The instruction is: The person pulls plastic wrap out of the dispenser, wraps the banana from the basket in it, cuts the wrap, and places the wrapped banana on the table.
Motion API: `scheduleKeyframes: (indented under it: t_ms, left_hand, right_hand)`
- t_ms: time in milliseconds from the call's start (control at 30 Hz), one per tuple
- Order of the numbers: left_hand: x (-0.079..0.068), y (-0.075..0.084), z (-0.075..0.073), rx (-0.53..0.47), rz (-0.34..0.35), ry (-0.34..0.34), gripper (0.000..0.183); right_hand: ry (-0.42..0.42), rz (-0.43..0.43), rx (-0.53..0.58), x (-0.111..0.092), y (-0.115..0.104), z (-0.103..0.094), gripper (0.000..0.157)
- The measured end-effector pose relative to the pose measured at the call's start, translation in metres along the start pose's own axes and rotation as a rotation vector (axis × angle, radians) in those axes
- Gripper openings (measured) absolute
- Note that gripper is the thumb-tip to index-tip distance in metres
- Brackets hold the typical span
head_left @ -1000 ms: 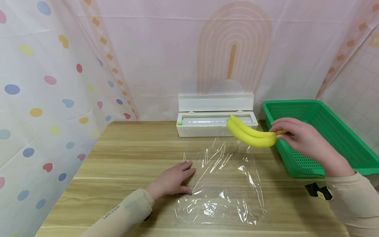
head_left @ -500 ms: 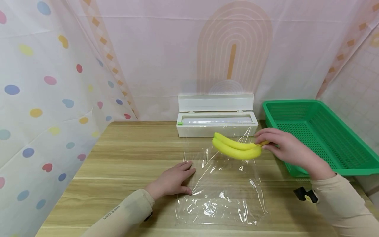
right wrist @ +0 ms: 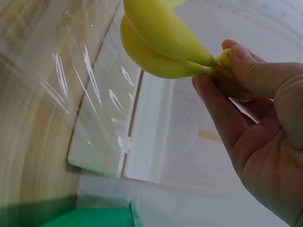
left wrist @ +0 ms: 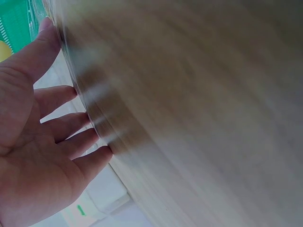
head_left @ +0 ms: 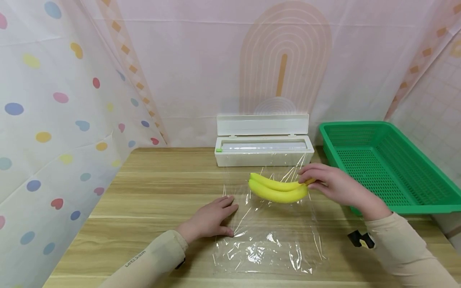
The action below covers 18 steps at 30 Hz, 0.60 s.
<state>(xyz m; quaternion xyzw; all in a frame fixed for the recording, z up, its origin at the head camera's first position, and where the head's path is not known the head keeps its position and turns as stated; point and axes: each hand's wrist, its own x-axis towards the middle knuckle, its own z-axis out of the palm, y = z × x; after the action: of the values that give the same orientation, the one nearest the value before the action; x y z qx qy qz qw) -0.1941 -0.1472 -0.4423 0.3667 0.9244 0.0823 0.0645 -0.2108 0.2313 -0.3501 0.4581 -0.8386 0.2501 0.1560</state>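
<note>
My right hand pinches the brown stem of a small bunch of yellow bananas. In the right wrist view the bananas hang out from thumb and fingers, above the tabletop. Below them a sheet of clear plastic wrap lies wrinkled on the wood, running out from the white wrap dispenser, whose lid stands raised. My left hand rests with spread fingers at the wrap's left edge. In the left wrist view the fingertips of this hand press on the wrap along the table.
A green perforated basket stands to the right, near my right forearm. The wooden table meets a patterned curtain at the back, with another spotted curtain at the left.
My right hand has carried the bananas left and down, from near the basket to over the middle of the wrap. The left hand has stayed in place.
</note>
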Motion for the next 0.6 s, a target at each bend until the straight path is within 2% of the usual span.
scheduleKeyframes:
  t_ms: [167, 400, 600]
  left_hand:
    - [0.0, 0.0, 0.0, -0.003, -0.002, -0.003, 0.082]
    - [0.0, 0.0, -0.001, -0.005, 0.0, -0.005, 0.082]
    - [-0.001, 0.0, -0.001, 0.003, 0.006, 0.003, 0.082]
  right_hand:
    - [-0.02, -0.01, 0.018, 0.002, 0.002, 0.009, 0.038]
    - [-0.013, -0.085, 0.079, 0.004, 0.005, 0.02, 0.039]
    - [-0.034, -0.092, 0.08, 0.004, 0.008, 0.028, 0.036]
